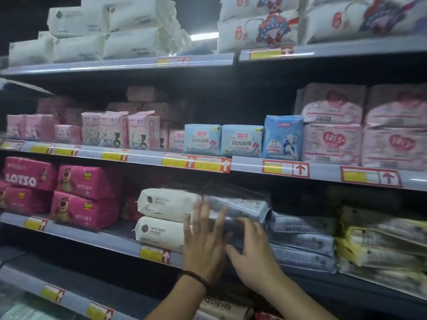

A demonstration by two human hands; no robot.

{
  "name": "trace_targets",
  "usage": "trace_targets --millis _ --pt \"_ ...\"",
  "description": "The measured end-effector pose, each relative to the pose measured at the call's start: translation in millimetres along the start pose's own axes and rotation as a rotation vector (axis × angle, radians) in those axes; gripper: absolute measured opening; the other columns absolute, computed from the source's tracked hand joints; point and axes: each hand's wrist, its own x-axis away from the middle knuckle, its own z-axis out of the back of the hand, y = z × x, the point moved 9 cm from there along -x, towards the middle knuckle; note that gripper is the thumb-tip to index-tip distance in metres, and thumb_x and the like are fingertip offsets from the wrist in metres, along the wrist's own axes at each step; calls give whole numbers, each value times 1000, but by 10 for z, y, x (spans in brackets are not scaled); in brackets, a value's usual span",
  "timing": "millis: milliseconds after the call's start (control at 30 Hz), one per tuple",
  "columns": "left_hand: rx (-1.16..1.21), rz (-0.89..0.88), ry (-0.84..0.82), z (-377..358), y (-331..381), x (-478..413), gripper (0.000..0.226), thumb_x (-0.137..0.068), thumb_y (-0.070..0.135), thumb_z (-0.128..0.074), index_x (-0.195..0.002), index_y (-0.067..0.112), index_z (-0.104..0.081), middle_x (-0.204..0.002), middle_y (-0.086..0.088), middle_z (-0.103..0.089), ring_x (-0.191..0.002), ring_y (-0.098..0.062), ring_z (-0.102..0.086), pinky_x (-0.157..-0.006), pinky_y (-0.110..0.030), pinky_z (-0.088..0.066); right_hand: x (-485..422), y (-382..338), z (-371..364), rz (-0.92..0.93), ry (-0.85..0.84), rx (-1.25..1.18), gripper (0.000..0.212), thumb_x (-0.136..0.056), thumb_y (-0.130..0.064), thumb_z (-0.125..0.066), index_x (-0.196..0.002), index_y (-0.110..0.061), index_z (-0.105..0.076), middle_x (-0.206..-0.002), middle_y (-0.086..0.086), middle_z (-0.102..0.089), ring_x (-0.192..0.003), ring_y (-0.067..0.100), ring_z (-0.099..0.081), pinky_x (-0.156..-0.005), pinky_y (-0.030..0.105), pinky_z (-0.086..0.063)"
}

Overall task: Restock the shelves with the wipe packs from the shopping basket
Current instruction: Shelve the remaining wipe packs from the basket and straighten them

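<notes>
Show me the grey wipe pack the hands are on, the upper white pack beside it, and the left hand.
grey wipe pack point(242, 207): head view, wrapper above the fingers.
upper white pack point(166, 203): head view, its front face.
left hand point(203, 249): head view, back of the hand.
</notes>
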Motion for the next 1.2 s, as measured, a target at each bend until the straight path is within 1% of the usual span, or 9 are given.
trace_targets --millis 133,233,300,467,633,733,900,1033,1200 --pt "-21 -20 -165 -350 235 -56 109 -88 58 -67 -167 30 3 -174 -21 1 -160 -43 -4 -125 -65 -4 -96 49 114 -26 -43 -53 72 -96 -40 -70 -157 -35 -31 -156 -11 -31 -149 12 -35 -120 34 -40" --pt "-126 46 -315 -440 223 -180 109 -99 52 -53 -153 34 40 -163 -19 41 -153 -44 31 -118 -72 17 -160 86 204 -28 -46 -90 75 -94 -37 -73 -157 -36 -32 -163 -12 -30 -149 14 -38 -120 36 -42" --pt "-205 52 -413 -439 246 -239 106 -103 46 -47 -145 33 50 -162 -18 42 -148 -46 39 -112 -73 26 -184 134 240 -55 -33 -122 79 -95 -37 -74 -160 -36 -29 -166 -9 -27 -149 15 -39 -120 40 -44" --pt "-271 30 -476 -446 206 -413 81 -106 37 -36 -162 28 22 -171 -16 -8 -159 -45 3 -106 -72 34 -142 284 197 -90 -41 -150 79 -95 -36 -73 -161 -32 -29 -165 -7 -29 -147 15 -42 -119 38 -43" --pt "-327 59 -523 -483 257 -440 72 -103 56 -19 -165 29 7 -173 -21 2 -159 -47 3 -104 -75 35 18 588 81 -228 -44 -283 88 -90 -30 -80 -163 -28 -31 -164 -6 -36 -136 15 -54 -101 26 -45" --pt "-311 51 -567 -549 389 -381 78 -105 53 -23 -164 21 17 -173 -23 4 -158 -48 9 -104 -76 34 31 681 35 -275 -36 -391 91 -90 -29 -81 -165 -27 -29 -167 -6 -36 -150 18 -42 -111 31 -39" --pt "82 16 -435 -727 538 -365 75 -101 55 -16 -164 30 16 -152 -29 -50 -139 -55 -47 -118 -71 -12 46 633 -118 -368 -94 -605 89 -87 -20 -79 -162 -34 -33 -161 -7 -46 -125 24 -66 -97 46 -62" --pt "0 -11 -601 -881 474 -307 62 -105 58 -5 -159 41 21 -173 -16 0 -158 -46 -1 -123 -64 10 20 647 -211 -358 -104 -734 101 -81 -13 -80 -166 -36 -28 -169 -8 -37 -141 26 -55 -112 51 -53" --pt "8 7 -700 -1024 454 -363 61 -109 55 -18 -164 41 8 -173 -17 14 -156 -47 19 -119 -63 21 26 567 -255 -320 -144 -715 111 -77 -23 -83 -168 -31 -20 -174 -9 -25 -152 23 -42 -119 49 -46"
